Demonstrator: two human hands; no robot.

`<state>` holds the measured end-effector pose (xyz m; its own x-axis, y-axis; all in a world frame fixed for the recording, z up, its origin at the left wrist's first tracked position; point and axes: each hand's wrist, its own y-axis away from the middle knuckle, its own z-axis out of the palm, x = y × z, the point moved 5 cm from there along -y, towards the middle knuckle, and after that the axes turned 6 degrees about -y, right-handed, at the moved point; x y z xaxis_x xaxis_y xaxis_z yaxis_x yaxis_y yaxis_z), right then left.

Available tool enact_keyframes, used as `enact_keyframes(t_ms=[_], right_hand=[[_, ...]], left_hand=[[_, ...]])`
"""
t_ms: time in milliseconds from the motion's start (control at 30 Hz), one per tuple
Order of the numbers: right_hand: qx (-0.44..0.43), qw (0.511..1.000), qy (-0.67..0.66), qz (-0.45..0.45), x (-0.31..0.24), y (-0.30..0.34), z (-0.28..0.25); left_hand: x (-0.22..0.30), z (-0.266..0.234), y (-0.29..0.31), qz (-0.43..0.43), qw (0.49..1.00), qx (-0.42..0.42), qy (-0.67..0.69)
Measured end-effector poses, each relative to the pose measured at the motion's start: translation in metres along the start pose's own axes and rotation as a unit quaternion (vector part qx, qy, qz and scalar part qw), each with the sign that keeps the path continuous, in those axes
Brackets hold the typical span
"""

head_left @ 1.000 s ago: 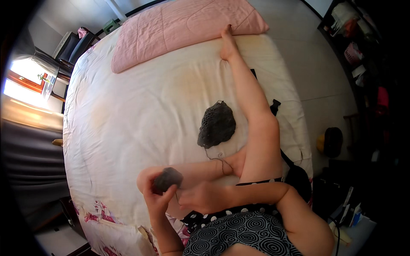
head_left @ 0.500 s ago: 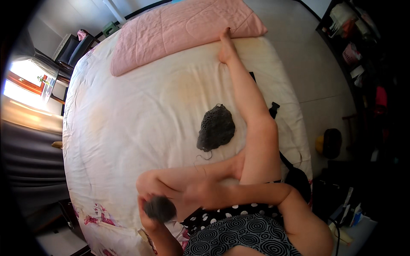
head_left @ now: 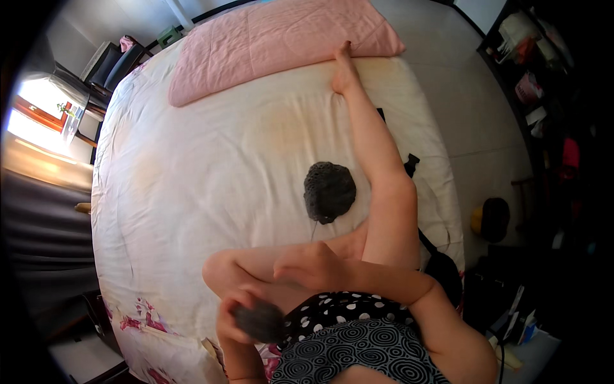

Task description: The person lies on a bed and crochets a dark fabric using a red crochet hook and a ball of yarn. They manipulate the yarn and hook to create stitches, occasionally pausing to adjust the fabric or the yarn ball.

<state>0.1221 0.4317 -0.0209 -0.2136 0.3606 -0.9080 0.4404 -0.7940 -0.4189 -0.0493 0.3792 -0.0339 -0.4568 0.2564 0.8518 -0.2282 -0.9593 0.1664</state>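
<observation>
In my left hand is a dark grey ball of yarn, with the fingers wrapped round its left side. My right hand is closed in front of my bent leg, to the right of and above the ball. A thin yarn strand runs from a dark grey crocheted piece down to the right hand; the fingertips are slightly blurred. The crocheted piece lies on the white bed sheet, beside my outstretched leg, with a holed mesh at its upper left.
A folded pink quilt spans the far end of the bed. Near my knee lies a black buckle on a strap. Shelves stand beyond the floor on the right; a dark curtain hangs by the window at left.
The yarn ball and left hand have shifted right and slightly down. My right hand has risen a little. The crocheted piece has turned, looks rounder, and its strand is straighter.
</observation>
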Motion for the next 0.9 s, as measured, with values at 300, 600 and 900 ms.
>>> enact_keyframes(t_ms=[300, 600, 900], right_hand=[[0.017, 0.997, -0.042, 0.061, 0.009, 0.014, 0.001], [0.053, 0.944, -0.229, 0.230, 0.039, 0.030, -0.018], [0.137, 0.936, -0.296, 0.131, 0.005, 0.044, -0.050]], left_hand=[[-0.009, 0.012, -0.014, -0.054, 0.985, -0.086, -0.142], [-0.053, -0.001, -0.084, -0.016, 0.968, 0.036, -0.248], [-0.194, -0.022, -0.145, -0.300, 0.945, 0.131, 0.017]])
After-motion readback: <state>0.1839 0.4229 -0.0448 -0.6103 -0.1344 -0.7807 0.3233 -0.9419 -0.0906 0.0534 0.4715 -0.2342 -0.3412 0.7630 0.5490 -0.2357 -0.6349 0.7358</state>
